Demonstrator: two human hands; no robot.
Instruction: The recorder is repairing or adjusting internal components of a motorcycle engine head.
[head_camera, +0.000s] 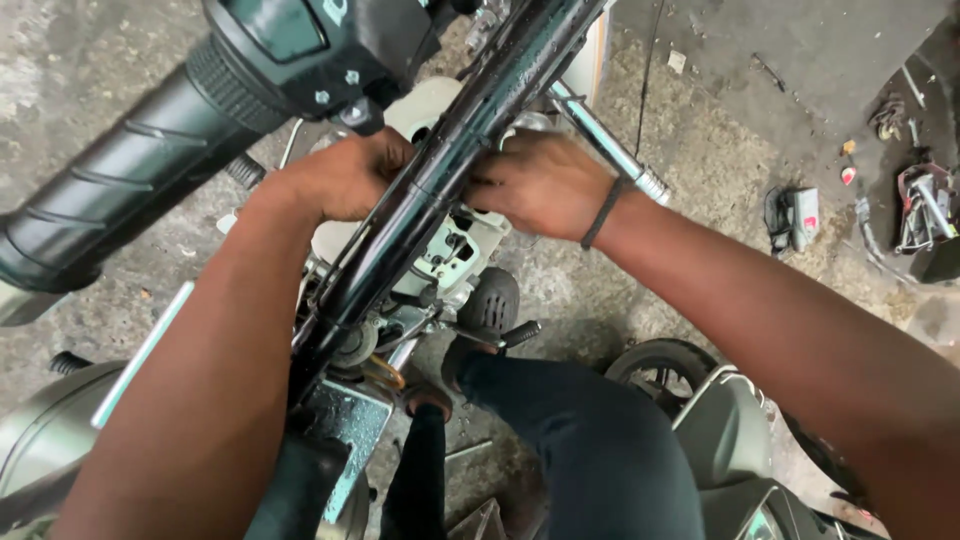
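Both hands grip a stiff, glossy, likely slippery black frame tube (440, 170): left hand (345, 180) and right hand (540, 185) either side.

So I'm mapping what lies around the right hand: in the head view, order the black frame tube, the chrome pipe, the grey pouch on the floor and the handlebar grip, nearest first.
From the right hand:
1. Black frame tube, touching the fingers, on its left.
2. Chrome pipe, just behind the wrist.
3. Grey pouch, on the floor, far right.
4. Handlebar grip, far left, the farthest.

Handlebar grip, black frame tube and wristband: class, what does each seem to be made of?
Handlebar grip: probably matte black rubber, ribbed and dull.
Black frame tube: likely painted metal, glossy with bright reflections.
Wristband: thin, dark, perhaps rubber or cord; unclear.
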